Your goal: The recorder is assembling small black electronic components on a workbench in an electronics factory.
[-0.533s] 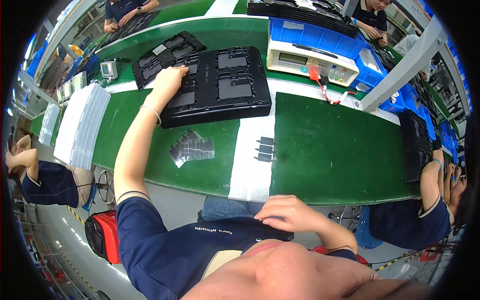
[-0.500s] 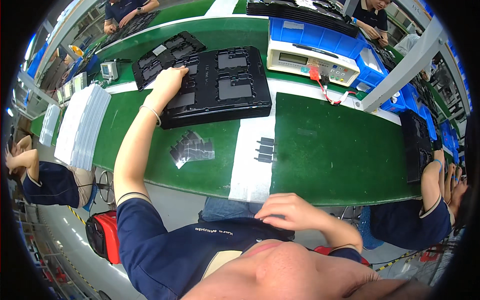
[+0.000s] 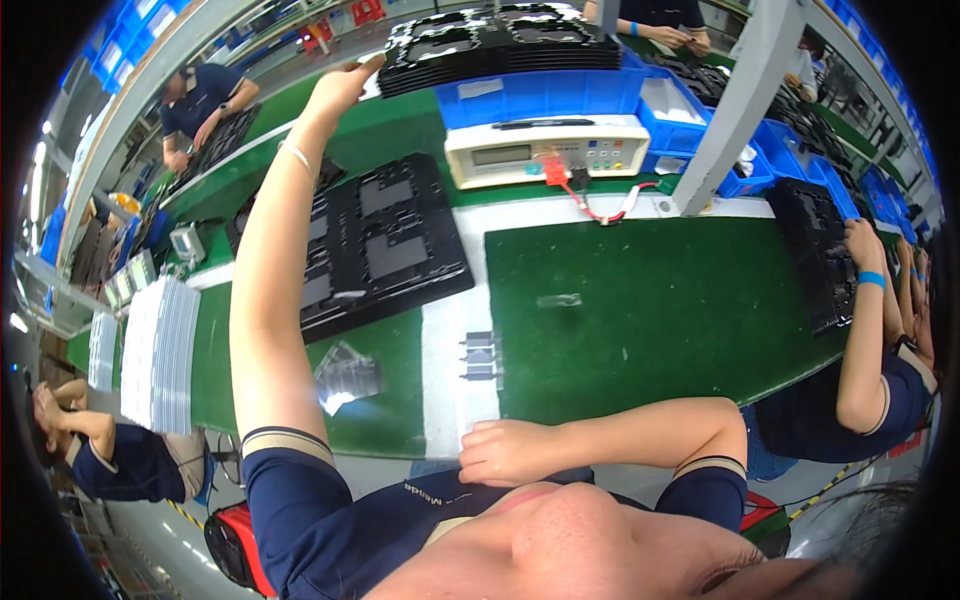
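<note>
My left arm stretches far across the bench. My left hand (image 3: 340,88) has its fingers extended, their tips at the left edge of a raised stack of black plastic trays (image 3: 500,62). Under that arm lies another pile of black trays (image 3: 395,235) with shaped recesses, partly hidden by my forearm. My right hand (image 3: 510,452) rests near my chest at the bench edge, fingers curled in, nothing visible in them. Just beyond it, several small dark pieces (image 3: 480,356) lie on a white strip (image 3: 450,400). Clear film pieces with dark shapes (image 3: 348,376) lie left of them.
A bench meter (image 3: 545,152) with red and black leads stands before blue bins (image 3: 540,97). A grey post (image 3: 740,110) rises at right. White stacked sheets (image 3: 160,350) stand at left. Co-workers sit around, one at right beside a black tray stack (image 3: 812,250).
My left hand has left the tray pile on the bench and reached farther to the raised stack. My right hand stays near my chest, more curled. The whole view has shifted.
</note>
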### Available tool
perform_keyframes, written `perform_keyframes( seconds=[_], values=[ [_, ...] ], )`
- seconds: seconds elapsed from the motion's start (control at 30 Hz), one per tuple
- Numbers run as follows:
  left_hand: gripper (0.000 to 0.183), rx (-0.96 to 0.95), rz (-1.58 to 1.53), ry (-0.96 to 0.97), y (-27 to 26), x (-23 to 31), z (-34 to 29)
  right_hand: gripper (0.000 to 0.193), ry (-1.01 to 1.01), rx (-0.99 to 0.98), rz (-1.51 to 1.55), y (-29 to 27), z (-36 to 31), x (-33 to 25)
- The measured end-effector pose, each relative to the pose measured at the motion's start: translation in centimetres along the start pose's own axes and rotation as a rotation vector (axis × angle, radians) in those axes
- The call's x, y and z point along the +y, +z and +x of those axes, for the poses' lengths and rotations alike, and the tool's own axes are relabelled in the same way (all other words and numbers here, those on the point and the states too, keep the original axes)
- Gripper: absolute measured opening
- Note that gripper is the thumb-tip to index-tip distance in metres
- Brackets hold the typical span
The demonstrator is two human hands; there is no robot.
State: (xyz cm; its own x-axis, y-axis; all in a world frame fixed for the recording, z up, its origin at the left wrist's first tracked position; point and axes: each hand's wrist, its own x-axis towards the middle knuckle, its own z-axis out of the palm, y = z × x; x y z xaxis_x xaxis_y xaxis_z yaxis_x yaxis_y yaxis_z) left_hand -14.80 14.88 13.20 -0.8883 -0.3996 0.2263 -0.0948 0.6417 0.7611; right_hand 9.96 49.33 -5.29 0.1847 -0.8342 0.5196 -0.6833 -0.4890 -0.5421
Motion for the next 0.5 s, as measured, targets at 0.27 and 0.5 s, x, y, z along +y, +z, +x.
perform_keyframes(
  seconds=[0.27, 0.5],
  values=[
    [0.034, -0.190, 0.171, -0.188, 2.3, 5.1, 3.5, 0.011, 0.124, 0.021, 0.086, -0.4, -1.5, 1.0],
    [0.035, -0.057, 0.440, -0.072, 1.7, 7.1, 4.2, 0.010, 0.099, 0.052, 0.068, -0.2, -1.5, 1.3]
  ],
)
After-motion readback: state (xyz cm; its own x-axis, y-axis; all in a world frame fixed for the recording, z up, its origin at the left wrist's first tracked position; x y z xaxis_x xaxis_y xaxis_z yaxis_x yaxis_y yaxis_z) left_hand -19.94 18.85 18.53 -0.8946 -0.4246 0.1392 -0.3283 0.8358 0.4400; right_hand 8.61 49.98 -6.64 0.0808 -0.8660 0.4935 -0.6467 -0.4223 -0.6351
